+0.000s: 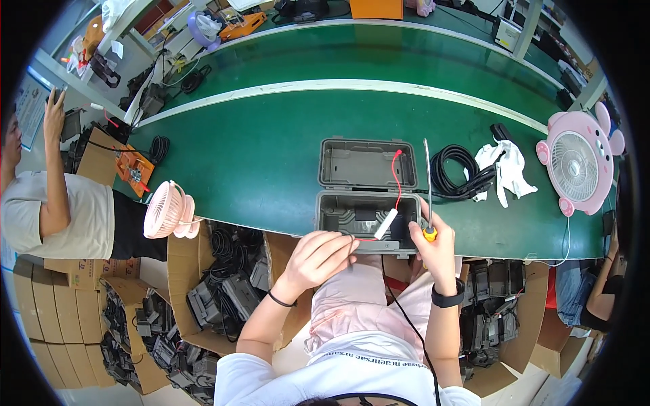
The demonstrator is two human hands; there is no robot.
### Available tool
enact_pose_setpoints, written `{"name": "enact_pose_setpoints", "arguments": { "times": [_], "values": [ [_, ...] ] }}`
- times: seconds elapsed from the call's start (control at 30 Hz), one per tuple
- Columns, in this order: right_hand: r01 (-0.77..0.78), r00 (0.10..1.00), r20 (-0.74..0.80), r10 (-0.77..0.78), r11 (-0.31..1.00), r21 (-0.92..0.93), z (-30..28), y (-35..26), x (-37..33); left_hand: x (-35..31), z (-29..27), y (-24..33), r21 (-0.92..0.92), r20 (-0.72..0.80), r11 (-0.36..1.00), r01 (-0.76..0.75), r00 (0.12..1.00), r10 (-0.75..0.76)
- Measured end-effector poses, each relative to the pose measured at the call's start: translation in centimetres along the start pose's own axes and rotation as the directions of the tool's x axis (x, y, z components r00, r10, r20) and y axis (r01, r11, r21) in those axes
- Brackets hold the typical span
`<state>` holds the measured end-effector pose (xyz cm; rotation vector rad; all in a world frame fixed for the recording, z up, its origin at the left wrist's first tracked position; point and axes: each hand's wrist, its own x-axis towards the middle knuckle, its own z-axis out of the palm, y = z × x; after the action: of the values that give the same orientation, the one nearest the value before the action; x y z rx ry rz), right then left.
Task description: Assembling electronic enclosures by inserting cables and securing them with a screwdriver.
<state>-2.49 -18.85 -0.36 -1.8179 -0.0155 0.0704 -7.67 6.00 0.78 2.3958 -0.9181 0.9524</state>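
A dark grey plastic box (366, 251) lies opened at the near edge of the green table, its lid (365, 162) folded back away from me. A red wire (397, 177) runs from the lid down to a white cylindrical connector (386, 224) above the box's cavity. More red wire leads from the connector to my left hand (317, 260), whose fingertips are pinched on it over the box's front left. My right hand (437, 249) is closed around a screwdriver (429, 233) with a yellow handle, shaft pointing up and away. Its thumb rests by the box's right side.
Coiled black cable (452, 168) and a white glove (506, 169) lie right of the box. A pink fan (575, 162) stands farther right, a smaller one (164, 211) at the left edge. Cartons (183, 291) of grey boxes flank me. Another person (64, 210) stands left.
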Motion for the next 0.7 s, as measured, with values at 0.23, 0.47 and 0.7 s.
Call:
{"name": "enact_pose_setpoints", "arguments": {
  "times": [0.23, 0.47, 0.7],
  "values": [
    [-0.007, 1.0, 0.014, 0.007, 1.0, 0.003, -0.2, -0.1, -0.2, 1.6, -0.5, -1.9, -0.07, 0.119, 0.983, -0.169, 0.977, 0.176],
    [-0.013, 0.999, 0.048, 0.011, 0.999, 0.046, -0.2, 0.0, -0.9, 0.5, -0.6, -3.4, 0.057, 0.165, 0.991, -0.121, 0.98, 0.11],
    [0.037, 0.996, 0.077, -0.041, 0.998, 0.057, -0.8, 0.0, -0.1, 0.7, -0.5, -2.4, 0.203, 0.14, 0.979, -0.018, 0.99, -0.011]
  ]
}}
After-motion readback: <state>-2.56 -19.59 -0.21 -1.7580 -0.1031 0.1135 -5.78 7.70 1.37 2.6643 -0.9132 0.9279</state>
